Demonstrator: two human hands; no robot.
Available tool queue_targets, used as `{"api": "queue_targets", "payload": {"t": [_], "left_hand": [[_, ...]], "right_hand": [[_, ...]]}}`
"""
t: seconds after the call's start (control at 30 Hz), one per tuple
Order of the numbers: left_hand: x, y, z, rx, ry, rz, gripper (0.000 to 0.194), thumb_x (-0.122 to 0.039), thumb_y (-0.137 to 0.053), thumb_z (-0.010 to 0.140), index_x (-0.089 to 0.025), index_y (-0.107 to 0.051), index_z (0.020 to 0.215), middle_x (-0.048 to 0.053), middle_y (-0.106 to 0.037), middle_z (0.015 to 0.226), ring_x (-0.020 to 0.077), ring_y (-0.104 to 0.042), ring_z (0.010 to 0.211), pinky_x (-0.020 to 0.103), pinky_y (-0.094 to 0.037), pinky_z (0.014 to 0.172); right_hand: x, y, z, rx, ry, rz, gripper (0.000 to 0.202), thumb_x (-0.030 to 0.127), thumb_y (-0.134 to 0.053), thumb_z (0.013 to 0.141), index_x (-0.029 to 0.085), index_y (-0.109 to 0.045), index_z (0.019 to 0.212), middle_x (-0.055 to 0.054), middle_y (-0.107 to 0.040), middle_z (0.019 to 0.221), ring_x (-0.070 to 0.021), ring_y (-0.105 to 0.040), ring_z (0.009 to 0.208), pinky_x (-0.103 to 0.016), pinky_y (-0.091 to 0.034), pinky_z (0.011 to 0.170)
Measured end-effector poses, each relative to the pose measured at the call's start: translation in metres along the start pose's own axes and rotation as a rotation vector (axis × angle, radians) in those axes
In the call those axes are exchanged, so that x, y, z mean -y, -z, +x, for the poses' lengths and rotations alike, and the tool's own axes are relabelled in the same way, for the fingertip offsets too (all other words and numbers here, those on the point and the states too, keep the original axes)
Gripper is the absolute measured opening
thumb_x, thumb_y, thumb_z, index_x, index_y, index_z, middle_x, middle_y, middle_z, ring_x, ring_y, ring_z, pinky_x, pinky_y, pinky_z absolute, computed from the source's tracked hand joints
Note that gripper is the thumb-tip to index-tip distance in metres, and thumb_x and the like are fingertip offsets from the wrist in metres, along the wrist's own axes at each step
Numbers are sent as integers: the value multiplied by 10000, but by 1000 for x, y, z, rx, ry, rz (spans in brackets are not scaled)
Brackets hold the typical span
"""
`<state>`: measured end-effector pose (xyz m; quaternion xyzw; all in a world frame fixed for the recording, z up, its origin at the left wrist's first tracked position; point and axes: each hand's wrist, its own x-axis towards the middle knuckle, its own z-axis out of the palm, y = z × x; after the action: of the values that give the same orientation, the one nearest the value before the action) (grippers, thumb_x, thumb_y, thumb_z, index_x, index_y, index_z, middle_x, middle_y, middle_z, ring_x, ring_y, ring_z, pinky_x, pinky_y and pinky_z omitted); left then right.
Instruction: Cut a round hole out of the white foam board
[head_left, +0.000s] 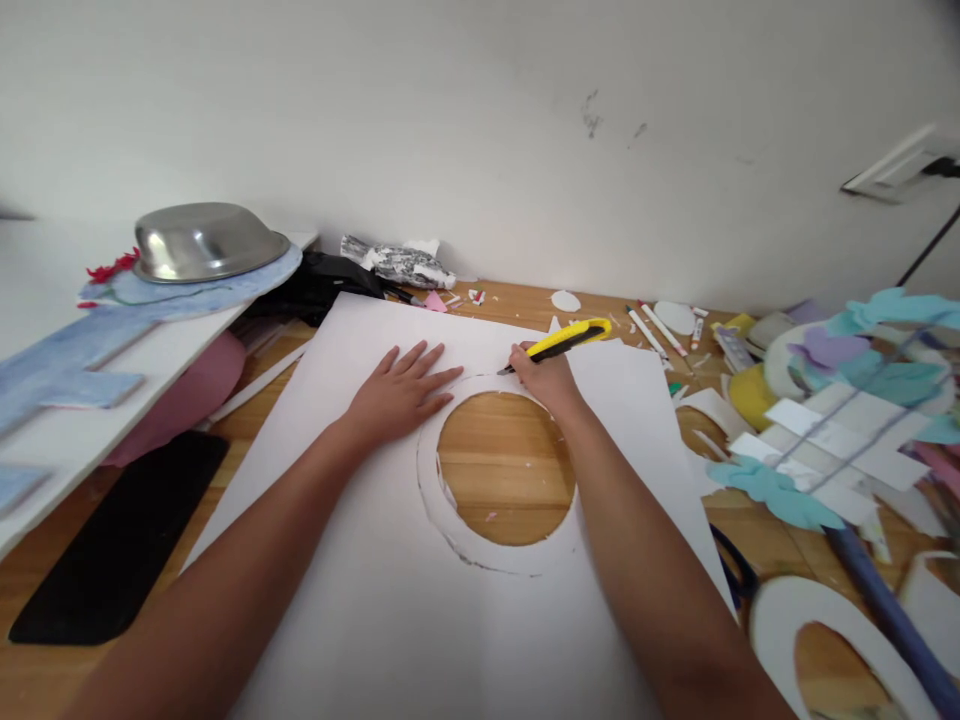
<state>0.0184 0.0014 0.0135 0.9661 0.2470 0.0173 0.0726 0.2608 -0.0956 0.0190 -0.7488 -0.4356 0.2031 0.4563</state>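
Observation:
A large white board (315, 560) lies on the wooden table, with a round hole cut through it. Around the hole runs a wider, sketchy dark outline, partly hidden by my right arm. My left hand (397, 392) rests flat on the board, fingers spread, left of the hole's upper edge. In my right hand (546, 380) is a yellow and black utility knife (574, 338). Its blade tip meets the board at the outline above the hole, and its handle points up to the right.
An upturned metal bowl (206, 243) sits on a white shelf (97, 465) at left, above a black phone-like slab (124, 540). Markers (664, 328) and paper scraps lie along the wall. Painted foam cutouts (847, 440) and a white ring (776, 610) crowd the right side.

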Motion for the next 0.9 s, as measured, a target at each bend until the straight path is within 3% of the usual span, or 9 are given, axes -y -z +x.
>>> {"api": "queue_targets", "payload": {"t": [0.37,0.67,0.9], "left_hand": [[-1,5,1,26,15,-4,526,-571,-251,1031,-455,-307,1540,-52,-147,1667,237,-120,1548,529,-123,1236],[-3,4,0,13,11,-3,524,-564,-258,1032,-448,-315,1540,-41,-162,1666,239,-127,1548,531,-120,1237],[-3,4,0,0,18,0,520,-563,-264,1030,-452,-325,1535,-43,-180,1662,233,-146,1545,526,-132,1238]], "right_hand": [[-5,5,-2,-38,-2,-15,322,375,-542,828,226,-484,548,46,-473,452,-130,-468,471,-263,-377,519],[-3,6,-1,56,65,-50,259,332,-577,785,218,-500,565,45,-471,523,-131,-449,555,-274,-370,594],[-13,13,4,-12,7,-15,279,355,-496,819,230,-480,571,36,-451,476,-141,-432,483,-287,-346,512]]}}
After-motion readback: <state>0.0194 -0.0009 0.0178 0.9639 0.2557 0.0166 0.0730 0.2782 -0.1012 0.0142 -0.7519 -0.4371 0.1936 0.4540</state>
